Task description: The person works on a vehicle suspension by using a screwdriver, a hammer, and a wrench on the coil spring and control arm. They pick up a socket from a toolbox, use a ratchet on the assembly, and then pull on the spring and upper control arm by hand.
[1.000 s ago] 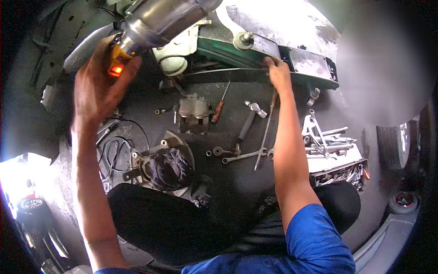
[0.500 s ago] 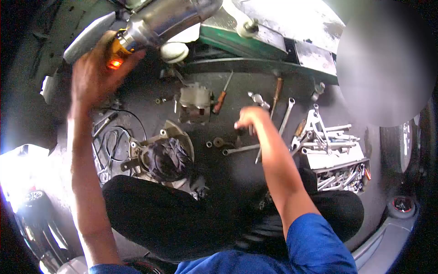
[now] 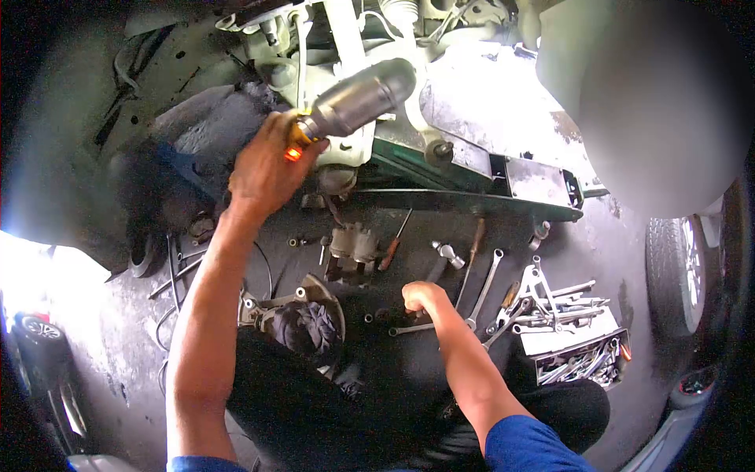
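Left hand (image 3: 267,169) wrapped round yellow grip of metal tool (image 3: 358,101), raised. Tool now whole in view; earlier, top edge cuts it off. Right hand (image 3: 423,297) curled low above floor (image 3: 609,250), just below hammer (image 3: 447,253); cannot tell if anything gripped. One second ago, right hand at green beam (image 3: 440,179); now well apart. Screwdriver (image 3: 389,255) lies near hammer; wrench pile (image 3: 560,318) farther right.

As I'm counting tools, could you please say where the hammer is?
In the head view, the hammer lies right of centre, its head beyond the right hand and left of the brown-handled bar.
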`<action>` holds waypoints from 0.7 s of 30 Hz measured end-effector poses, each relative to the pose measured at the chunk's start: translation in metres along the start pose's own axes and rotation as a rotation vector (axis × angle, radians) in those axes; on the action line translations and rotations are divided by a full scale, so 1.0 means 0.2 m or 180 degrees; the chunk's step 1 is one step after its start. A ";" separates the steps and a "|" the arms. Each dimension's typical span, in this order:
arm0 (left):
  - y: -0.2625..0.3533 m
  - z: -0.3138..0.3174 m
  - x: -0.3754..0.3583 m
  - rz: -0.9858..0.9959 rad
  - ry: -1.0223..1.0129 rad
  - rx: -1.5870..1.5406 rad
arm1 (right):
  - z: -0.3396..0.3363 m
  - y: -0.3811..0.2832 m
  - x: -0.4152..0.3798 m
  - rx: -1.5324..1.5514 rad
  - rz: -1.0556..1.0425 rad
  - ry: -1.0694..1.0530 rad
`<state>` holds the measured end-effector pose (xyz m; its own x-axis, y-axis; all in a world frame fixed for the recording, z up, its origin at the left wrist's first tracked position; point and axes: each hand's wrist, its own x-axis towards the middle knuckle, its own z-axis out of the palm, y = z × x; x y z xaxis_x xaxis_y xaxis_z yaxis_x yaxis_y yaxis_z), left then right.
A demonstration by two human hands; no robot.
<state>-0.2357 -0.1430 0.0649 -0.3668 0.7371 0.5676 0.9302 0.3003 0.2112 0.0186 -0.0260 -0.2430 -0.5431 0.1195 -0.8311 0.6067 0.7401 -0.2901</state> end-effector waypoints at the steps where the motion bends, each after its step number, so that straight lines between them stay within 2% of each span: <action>1: 0.01 0.03 0.01 0.0033 -0.0116 -0.0058 | -0.01 0.00 0.01 -0.0176 -0.0115 0.0129; 6: 0.04 0.22 0.01 0.0355 -0.0058 0.0018 | -0.14 -0.10 -0.07 -0.0366 -0.0480 0.0296; 7: 0.05 0.26 0.01 0.0389 -0.0028 0.0041 | -0.16 -0.12 -0.08 -0.0304 -0.0382 0.0445; 10: 0.08 0.30 0.01 0.0233 -0.0224 0.0078 | -0.24 -0.18 -0.09 -0.0931 -0.1174 0.0874; 14: 0.09 0.29 0.00 -0.0067 -0.0167 0.0292 | -0.36 -0.23 -0.24 -0.0338 -0.0887 0.1026; 17: 0.09 0.23 0.02 -0.0239 -0.0527 0.0164 | -0.47 -0.25 -0.32 -0.0302 -0.1216 0.0951; 21: 0.06 0.21 -0.02 -0.0099 -0.0431 0.0393 | -0.59 -0.32 -0.52 -0.0091 -0.1366 0.1228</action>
<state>-0.2245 -0.1173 0.0315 -0.4018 0.7985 0.4483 0.9125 0.3902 0.1229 -0.0331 -0.0077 -0.0827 -0.9128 0.0333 -0.4071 0.2723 0.7926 -0.5456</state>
